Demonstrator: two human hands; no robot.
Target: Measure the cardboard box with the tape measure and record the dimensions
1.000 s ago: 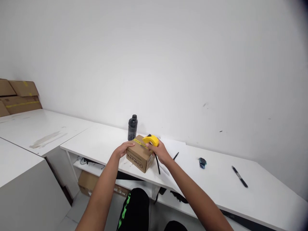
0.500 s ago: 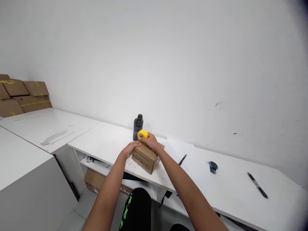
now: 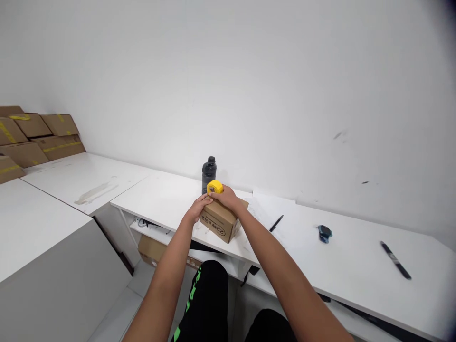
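A small brown cardboard box (image 3: 219, 222) with dark printing on its side sits near the front edge of the white table. My left hand (image 3: 199, 207) grips the box at its left end, fingers bent over the top edge. A roll of yellow tape (image 3: 214, 186) is held in my right hand (image 3: 226, 196), above the far left end of the box. The underside of the roll and some of the right fingertips are hidden. Just behind the tape stands a dark bottle (image 3: 209, 170) with a black cap.
White paper (image 3: 263, 209) with a black pen (image 3: 276, 223) on it lies right of the box. Further right are a small dark-blue item (image 3: 324, 233) and a black marker (image 3: 395, 260). Taped cartons (image 3: 59, 147) are stacked at the far left. Another carton (image 3: 151, 249) lies under the table.
The whole view has shifted, so things appear further right and higher. Both hands keep their places on the box and tape roll, with only slight movement.
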